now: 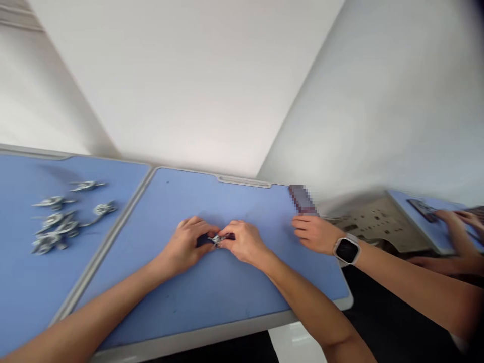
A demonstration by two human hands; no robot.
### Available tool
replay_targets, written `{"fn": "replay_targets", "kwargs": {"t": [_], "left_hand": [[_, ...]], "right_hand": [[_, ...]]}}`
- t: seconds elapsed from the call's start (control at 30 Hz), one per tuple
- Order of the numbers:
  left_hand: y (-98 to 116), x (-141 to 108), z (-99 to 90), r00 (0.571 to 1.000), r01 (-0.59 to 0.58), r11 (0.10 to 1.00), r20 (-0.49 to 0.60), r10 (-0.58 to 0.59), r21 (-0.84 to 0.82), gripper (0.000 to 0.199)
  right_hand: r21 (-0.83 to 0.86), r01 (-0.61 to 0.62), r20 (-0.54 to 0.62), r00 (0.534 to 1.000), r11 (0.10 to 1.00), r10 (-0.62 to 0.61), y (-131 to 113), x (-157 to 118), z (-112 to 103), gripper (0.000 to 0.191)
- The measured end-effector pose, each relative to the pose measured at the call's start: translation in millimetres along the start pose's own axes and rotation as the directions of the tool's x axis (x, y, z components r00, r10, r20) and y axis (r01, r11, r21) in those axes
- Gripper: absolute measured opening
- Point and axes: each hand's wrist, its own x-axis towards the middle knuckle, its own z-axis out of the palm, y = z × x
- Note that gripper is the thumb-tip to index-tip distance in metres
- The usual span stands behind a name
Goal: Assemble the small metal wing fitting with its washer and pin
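My left hand is closed in a pinch on a small silvery metal part just above the blue desk top. From the other side, my right hand pinches the same part between thumb and fingers. A dark reddish bit shows at the right fingertips; I cannot tell what it is. Most of the part is hidden by the fingers, so its exact kind stays unclear. On the left desk lies a loose pile of similar grey metal parts with thin stems. A single metal part lies behind the pile.
Another person's hand, with a watch, reaches in from the right beside a blurred-out dark flat object. A raised seam divides the two blue desks. Further right, more hands work near a dark object.
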Motion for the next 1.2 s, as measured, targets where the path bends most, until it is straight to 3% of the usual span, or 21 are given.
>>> {"fn": "replay_targets", "kwargs": {"t": [0.23,0.33,0.43,0.5,0.57,0.67,0.73,0.83,0.97,1.07,1.2], "left_hand": [[-16.5,-4.3,6.5,0.999,0.036,0.999,0.008,-0.036,0.015,0.028],[-17.8,-6.3,8.0,0.999,0.043,0.999,-0.015,-0.042,0.009,0.032],[-17.1,-7.5,9.4,0.998,0.045,0.999,-0.049,-0.044,0.017,0.035],[-15.8,-7.4,9.7,0.998,0.038,0.999,-0.054,-0.036,0.03,0.034],[-14.0,-6.4,9.7,0.998,0.031,0.999,-0.052,-0.028,0.039,0.033],[-9.9,-3.3,8.7,0.999,0.021,0.999,-0.045,-0.019,0.042,0.033],[-6.1,-0.8,7.0,0.999,0.02,0.999,-0.028,-0.019,0.046,0.032],[-0.5,3.2,3.6,0.999,0.034,0.998,0.005,-0.034,0.043,0.03],[3.8,7.0,0.6,0.998,0.057,0.997,0.021,-0.058,0.044,0.03],[5.8,6.8,0.3,0.999,0.046,0.999,0.02,-0.046,0.029,0.027],[4.8,4.9,1.9,1.0,0.014,1.0,-0.005,-0.014,-0.002,0.023]], "right_hand": [[0.006,0.007,0.035,0.999,1.0,-0.007,4.5,0.6,7.3,0.017],[-0.007,-0.017,0.031,0.999,1.0,0.018,-5.9,-9.2,3.4,0.032],[0.018,-0.025,-0.049,0.998,1.0,0.026,-8.3,-34.4,-8.6,0.043],[0.029,-0.055,-0.156,0.986,0.998,0.059,4.4,-55.9,-21.9,0.032],[0.032,-0.165,-0.288,0.943,0.986,0.167,29.0,-75.3,-38.5,0.017],[-0.018,-0.399,-0.467,0.814,0.917,0.345,74.8,-89.9,-62.7,0.016],[-0.071,-0.46,-0.492,0.788,0.885,0.37,99.9,-87.1,-71.6,0.018],[-0.097,-0.433,-0.46,0.818,0.896,0.345,120.2,-71.8,-71.7,0.021],[-0.179,-0.404,-0.424,0.855,0.897,0.3,124.5,-56.7,-66.1,0.015],[-0.276,-0.387,-0.401,0.878,0.88,0.261,115.9,-53.5,-61.6,0.018],[-0.282,-0.307,-0.334,0.92,0.909,0.207,86.8,-47.7,-43.6,0.018]]}}
